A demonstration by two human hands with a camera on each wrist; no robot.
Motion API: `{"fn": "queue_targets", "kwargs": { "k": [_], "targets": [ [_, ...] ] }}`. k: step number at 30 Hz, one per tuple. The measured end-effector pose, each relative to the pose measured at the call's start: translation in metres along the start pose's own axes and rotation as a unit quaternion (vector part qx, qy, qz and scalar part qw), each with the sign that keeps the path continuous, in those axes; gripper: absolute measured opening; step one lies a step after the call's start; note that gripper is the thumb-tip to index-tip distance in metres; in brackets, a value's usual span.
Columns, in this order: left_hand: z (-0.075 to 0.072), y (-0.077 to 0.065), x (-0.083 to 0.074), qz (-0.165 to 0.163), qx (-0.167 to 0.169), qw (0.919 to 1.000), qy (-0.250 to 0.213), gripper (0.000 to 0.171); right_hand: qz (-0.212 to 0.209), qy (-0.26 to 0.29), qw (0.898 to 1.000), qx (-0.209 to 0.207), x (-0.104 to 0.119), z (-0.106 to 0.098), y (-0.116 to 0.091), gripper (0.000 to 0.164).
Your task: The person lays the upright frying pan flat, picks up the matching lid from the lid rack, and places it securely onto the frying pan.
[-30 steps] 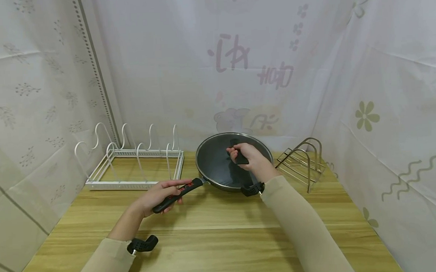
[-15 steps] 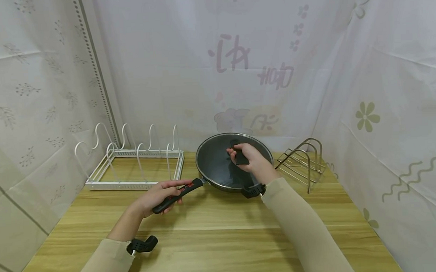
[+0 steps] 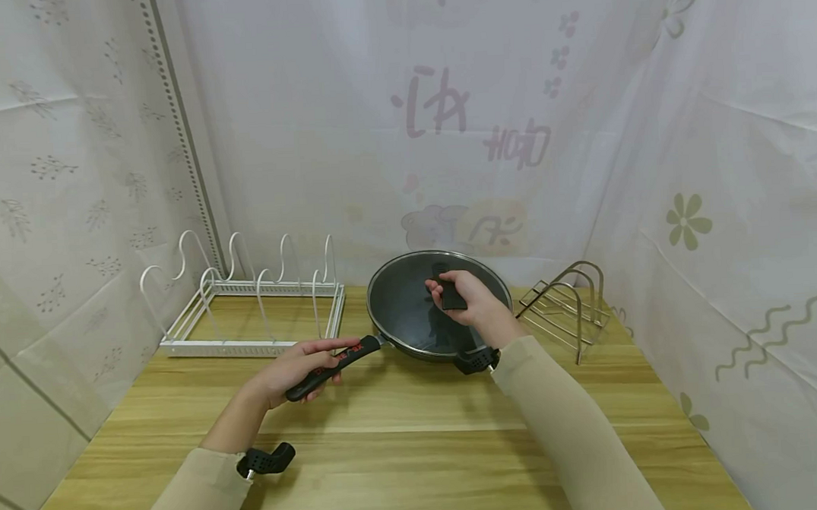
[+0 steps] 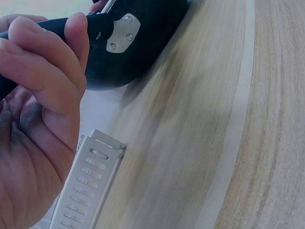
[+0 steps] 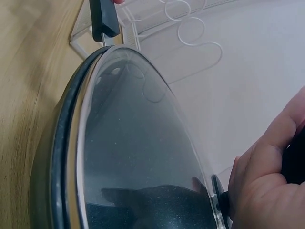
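Note:
A dark frying pan (image 4: 138, 67) stands on the table, covered by a glass lid (image 3: 404, 301) with a metal rim. My left hand (image 3: 297, 372) grips the pan's black handle (image 3: 351, 355), which points toward the lower left; in the left wrist view its fingers curl round that handle. On top of the lid, my right hand (image 3: 475, 301) holds the black lid knob (image 3: 453, 295). Seen from the right wrist, the lid (image 5: 138, 138) lies on or just above the pan's rim (image 5: 62, 143); whether they touch all round I cannot tell.
To the left stands a white rack (image 3: 231, 346) with several curved wire dividers. A smaller metal wire rack (image 3: 575, 308) sits right of the pan. Patterned white cloth (image 3: 294, 138) hangs behind and on both sides of the wooden table (image 3: 390, 469).
Almost nothing differs; both hands keep their holds on the pan handle and the lid knob. The head view has shifted very slightly.

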State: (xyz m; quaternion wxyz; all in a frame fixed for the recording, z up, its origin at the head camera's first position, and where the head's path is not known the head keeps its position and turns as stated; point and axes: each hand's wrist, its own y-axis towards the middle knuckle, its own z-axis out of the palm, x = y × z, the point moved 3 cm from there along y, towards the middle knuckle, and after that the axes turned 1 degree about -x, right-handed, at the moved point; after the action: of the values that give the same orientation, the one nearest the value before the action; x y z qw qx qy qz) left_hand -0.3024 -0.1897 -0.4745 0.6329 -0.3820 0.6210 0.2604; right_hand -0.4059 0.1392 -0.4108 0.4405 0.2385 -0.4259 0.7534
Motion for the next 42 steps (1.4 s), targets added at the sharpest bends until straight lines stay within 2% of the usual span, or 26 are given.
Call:
{"fn": "queue_targets", "kwargs": {
  "k": [11, 22, 29, 33, 36, 39, 42],
  "targets": [
    [-0.001, 0.000, 0.001, 0.002, 0.004, 1.0000, 0.000, 0.056, 0.005, -0.008, 1.000, 0.003, -0.001, -0.003, -0.003, 0.062],
    [-0.002, 0.000, -0.001, -0.002, 0.000, 1.0000, -0.003, 0.057, 0.002, -0.086, 0.996, 0.025, -0.002, -0.007, -0.017, 0.040],
    [-0.003, 0.000, -0.001, 0.000, 0.000, 1.0000, 0.002, 0.056, -0.010, -0.141, 0.990, 0.029, -0.003, -0.013, -0.026, 0.042],
    [-0.003, -0.002, -0.002, -0.005, -0.010, 0.9999, 0.007, 0.056, -0.022, -0.184, 0.982, 0.038, -0.007, -0.017, -0.035, 0.049],
    [-0.001, -0.005, -0.007, 0.001, -0.017, 0.9995, 0.025, 0.056, -0.033, -0.228, 0.972, 0.049, -0.011, -0.022, -0.042, 0.052],
    [0.001, -0.007, -0.012, 0.016, -0.027, 0.9977, 0.061, 0.055, -0.046, -0.279, 0.957, 0.058, -0.013, -0.025, -0.050, 0.052],
    [0.005, -0.008, -0.017, 0.025, -0.050, 0.9922, 0.112, 0.053, -0.062, -0.323, 0.943, 0.062, -0.014, -0.027, -0.058, 0.052]
  ]
}}
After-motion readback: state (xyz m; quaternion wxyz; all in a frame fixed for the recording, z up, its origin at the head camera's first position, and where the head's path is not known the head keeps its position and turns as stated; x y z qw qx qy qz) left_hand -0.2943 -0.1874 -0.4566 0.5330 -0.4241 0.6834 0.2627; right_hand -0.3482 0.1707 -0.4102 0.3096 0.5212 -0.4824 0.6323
